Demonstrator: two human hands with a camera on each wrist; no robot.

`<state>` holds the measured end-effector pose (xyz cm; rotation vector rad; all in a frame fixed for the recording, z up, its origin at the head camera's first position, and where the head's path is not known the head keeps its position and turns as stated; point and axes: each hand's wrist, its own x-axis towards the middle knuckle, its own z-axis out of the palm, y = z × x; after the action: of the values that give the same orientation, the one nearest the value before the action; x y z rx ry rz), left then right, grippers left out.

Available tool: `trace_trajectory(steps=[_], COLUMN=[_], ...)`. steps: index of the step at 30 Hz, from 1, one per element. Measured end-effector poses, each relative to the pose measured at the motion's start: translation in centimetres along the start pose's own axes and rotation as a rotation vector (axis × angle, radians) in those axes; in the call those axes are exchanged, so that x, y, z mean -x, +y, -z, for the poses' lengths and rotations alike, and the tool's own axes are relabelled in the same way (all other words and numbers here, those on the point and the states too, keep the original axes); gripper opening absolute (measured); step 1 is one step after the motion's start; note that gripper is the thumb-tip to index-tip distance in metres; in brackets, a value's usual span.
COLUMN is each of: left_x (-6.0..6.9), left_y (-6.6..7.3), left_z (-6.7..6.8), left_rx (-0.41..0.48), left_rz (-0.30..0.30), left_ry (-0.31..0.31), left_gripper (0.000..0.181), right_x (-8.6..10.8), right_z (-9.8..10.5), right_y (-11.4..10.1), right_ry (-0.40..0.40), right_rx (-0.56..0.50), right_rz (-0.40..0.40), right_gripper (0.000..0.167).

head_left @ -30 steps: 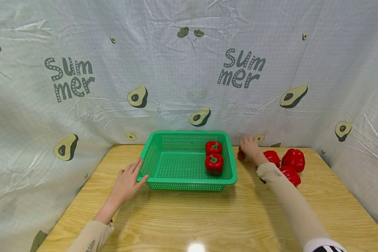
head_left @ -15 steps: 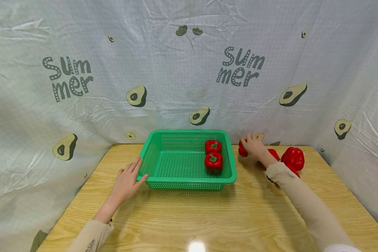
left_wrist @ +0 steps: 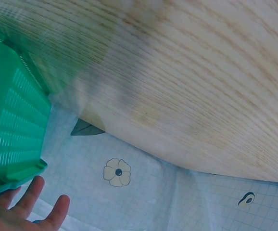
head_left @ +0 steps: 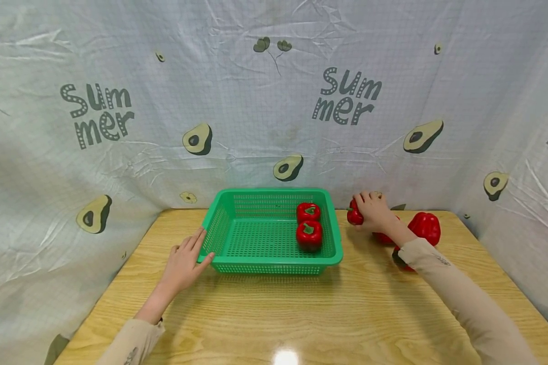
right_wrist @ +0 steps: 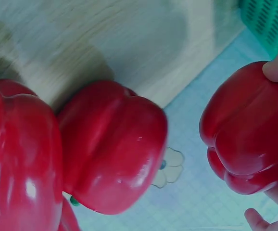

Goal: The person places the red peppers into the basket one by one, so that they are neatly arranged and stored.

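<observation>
My right hand (head_left: 372,209) grips a red bell pepper (head_left: 354,213) just right of the green basket (head_left: 274,261). In the right wrist view the thumb and fingers wrap round that pepper (right_wrist: 254,130). Inside the basket, at its right side, two red bell peppers (head_left: 309,236) stand one behind the other, green stems up. My left hand (head_left: 185,262) rests on the basket's left rim with its fingers extended. In the left wrist view, those fingers (left_wrist: 31,197) reach along the basket's edge.
Several more red bell peppers (head_left: 424,228) lie on the wooden table (head_left: 265,309) at the right, partly hidden by my right forearm. A patterned cloth (head_left: 255,101) hangs behind the table and along its sides.
My right hand has lifted the bell pepper slightly and turned it, so its stem now shows at the left. The right forearm has swung rightward. My left hand stays on the basket.
</observation>
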<state>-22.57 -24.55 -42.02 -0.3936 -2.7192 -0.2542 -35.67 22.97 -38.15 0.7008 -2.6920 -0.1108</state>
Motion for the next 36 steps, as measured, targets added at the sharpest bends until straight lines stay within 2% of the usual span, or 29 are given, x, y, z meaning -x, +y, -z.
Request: trace_trajectory(steps=[9,20,27,36], left_x=[0.2,0.3,0.2,0.0], left_y=[-0.1,-0.3,-0.2,-0.1], left_z=[-0.1,-0.1,-0.1,-0.1], left_rx=[0.007,0.013,0.008,0.01], left_rz=[-0.003,0.002,0.001,-0.005], left_ry=[0.009,0.008,0.004,0.002], left_gripper=[0.064,0.064,0.065,0.064], right_x=[0.1,-0.2,-0.8,-2.3], right_z=[1.0,2.9,4.3,5.7], right_y=[-0.5,-2.0,-3.6,-6.1], right_ry=[0.055,0.185,0.253,0.272], right_rx=[-0.042,-0.036,-0.031,-0.07], right_rz=[0.021,0.064,0.111,0.165], right_gripper=[0.078,0.075,0.071,0.067])
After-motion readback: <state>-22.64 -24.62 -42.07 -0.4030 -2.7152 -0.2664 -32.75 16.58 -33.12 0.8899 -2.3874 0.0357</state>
